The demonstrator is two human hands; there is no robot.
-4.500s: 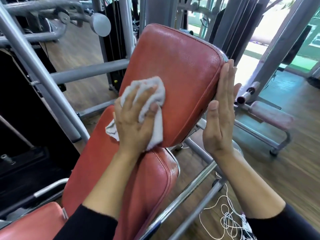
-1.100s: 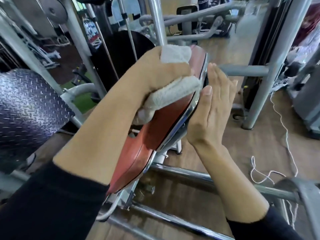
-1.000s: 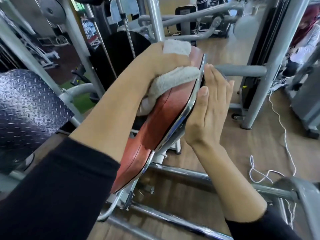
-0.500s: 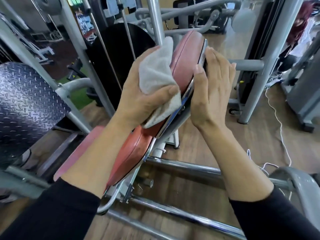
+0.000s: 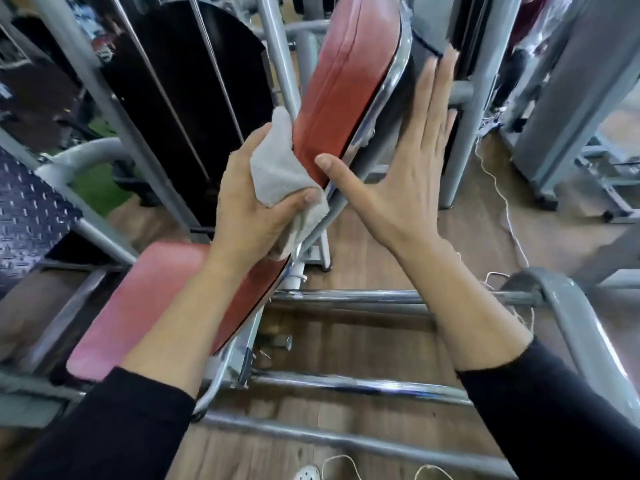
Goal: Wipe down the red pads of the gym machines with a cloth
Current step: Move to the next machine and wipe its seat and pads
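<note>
Red back pad (image 5: 349, 84), tilted, runs from 7 to 1 o'clock. Left hand (image 5: 256, 206) grips white cloth (image 5: 277, 174) against its edge; right hand (image 5: 405, 174), fingers straight, at 3 o'clock.

Wood-plank floor (image 5: 374, 341), grey machine frames (image 5: 561, 98).

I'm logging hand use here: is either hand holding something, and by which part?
The left hand holds the cloth bunched, thumb clamped over its lower middle, against the edge of the red back pad. The right hand holds nothing, fingers straight.
</note>
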